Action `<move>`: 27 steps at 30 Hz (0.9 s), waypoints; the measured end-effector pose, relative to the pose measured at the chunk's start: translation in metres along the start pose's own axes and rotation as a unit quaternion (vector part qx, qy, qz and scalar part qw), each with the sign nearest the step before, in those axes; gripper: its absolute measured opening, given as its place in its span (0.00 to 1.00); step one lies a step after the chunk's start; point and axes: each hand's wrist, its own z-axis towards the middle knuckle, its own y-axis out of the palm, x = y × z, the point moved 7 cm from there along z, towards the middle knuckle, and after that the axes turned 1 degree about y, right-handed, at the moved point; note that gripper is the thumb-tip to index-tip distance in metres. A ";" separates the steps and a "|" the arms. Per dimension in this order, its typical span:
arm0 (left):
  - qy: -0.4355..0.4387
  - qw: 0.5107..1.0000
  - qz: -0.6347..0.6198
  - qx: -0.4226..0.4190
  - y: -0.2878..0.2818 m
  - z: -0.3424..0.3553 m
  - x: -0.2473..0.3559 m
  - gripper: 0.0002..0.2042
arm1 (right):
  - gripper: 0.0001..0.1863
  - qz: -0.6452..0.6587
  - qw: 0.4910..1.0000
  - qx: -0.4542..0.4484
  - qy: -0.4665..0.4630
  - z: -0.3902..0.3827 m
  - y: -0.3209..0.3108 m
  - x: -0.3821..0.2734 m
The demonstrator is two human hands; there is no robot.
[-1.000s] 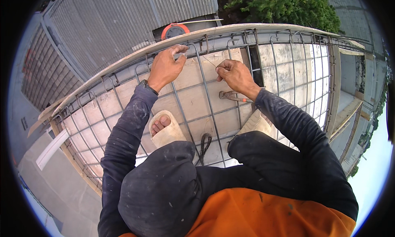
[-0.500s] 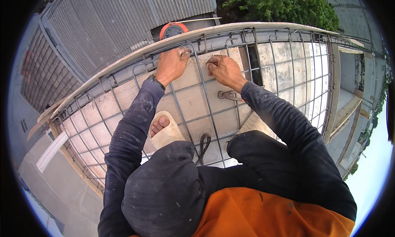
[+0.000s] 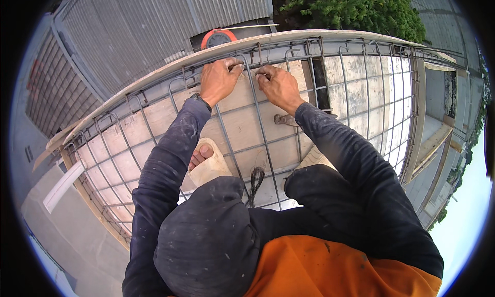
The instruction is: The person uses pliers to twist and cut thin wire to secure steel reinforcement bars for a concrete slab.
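A grid of steel rebar (image 3: 263, 137) lies over plywood formwork (image 3: 242, 119). My left hand (image 3: 219, 79) is closed around a bent bar at the far edge of the grid. Just to its right, my right hand (image 3: 278, 84) pinches what looks like thin tie wire (image 3: 261, 73) where two bars cross. The hands are a few centimetres apart. Dark sleeves cover both forearms. My left foot in a pale sandal (image 3: 207, 163) rests on the mesh below the left arm.
A metal tying tool (image 3: 285, 120) lies on the plywood under my right wrist. A bundle of dark wire (image 3: 255, 181) sits near my knees. Beyond the edge board are an orange round object (image 3: 218, 37), corrugated roofs (image 3: 154, 29) and trees (image 3: 356, 8). There is a drop past the edges.
Both hands have moved up toward the far edge of the grid and closer together. My foot and the tool on the plywood have stayed in place.
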 end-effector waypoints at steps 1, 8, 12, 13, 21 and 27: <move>0.008 1.000 -0.008 0.026 -0.001 -0.002 0.001 0.15 | 0.15 0.009 1.000 0.007 0.008 0.000 0.001 -0.001; 0.124 0.981 0.039 0.145 0.001 -0.007 0.017 0.10 | 0.15 0.279 0.952 -0.004 0.130 0.008 0.015 -0.004; 0.110 0.983 0.018 0.146 0.003 -0.010 0.012 0.09 | 0.17 0.391 0.906 -0.021 0.162 0.000 0.016 -0.023; 0.095 0.986 0.000 0.136 0.004 -0.011 0.009 0.09 | 0.18 0.373 0.912 -0.044 0.167 -0.001 0.013 -0.031; 0.133 0.978 -0.042 0.157 0.006 -0.023 0.012 0.11 | 0.22 0.200 0.936 -0.229 0.177 0.024 -0.024 -0.057; 0.107 0.978 -0.027 0.178 0.007 -0.017 0.008 0.10 | 0.18 0.168 0.950 -0.193 0.179 0.042 -0.028 -0.051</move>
